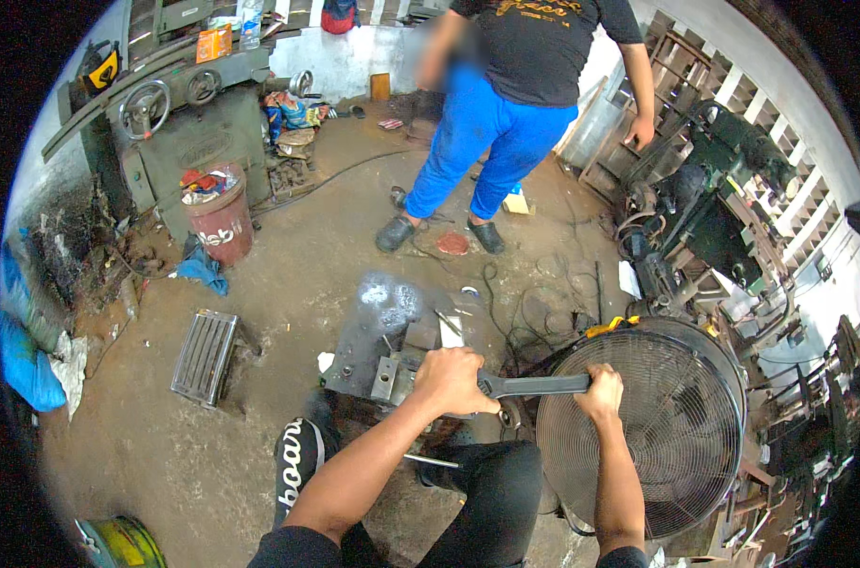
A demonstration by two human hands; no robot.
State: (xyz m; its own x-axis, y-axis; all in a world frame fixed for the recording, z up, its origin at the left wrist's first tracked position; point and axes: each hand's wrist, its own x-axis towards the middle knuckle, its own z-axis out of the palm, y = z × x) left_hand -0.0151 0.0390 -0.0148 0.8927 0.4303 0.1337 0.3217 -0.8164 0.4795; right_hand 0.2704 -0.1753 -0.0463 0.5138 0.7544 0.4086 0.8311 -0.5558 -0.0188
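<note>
A large dark wrench (548, 385) lies level across the space before me. My right hand (600, 392) is closed around the end of its handle, at the right. At the other end, my left hand (452, 381) is closed about the wrench's head, and its fingers hide the jaw and whatever is under it. Just left of that hand, a metal block with a hole (384, 379) sits on a grey metal plate (359, 352). Below my left forearm, a thin metal rod (433, 461) shows near my knee.
A big round caged fan (647, 431) stands close to my right hand. Beyond the plate stands a person in blue trousers (491, 133). A slatted metal stool (207, 355) and a reddish bucket (220, 222) are at left, by a green machine (203, 142). Cables (524, 303) trail on the floor.
</note>
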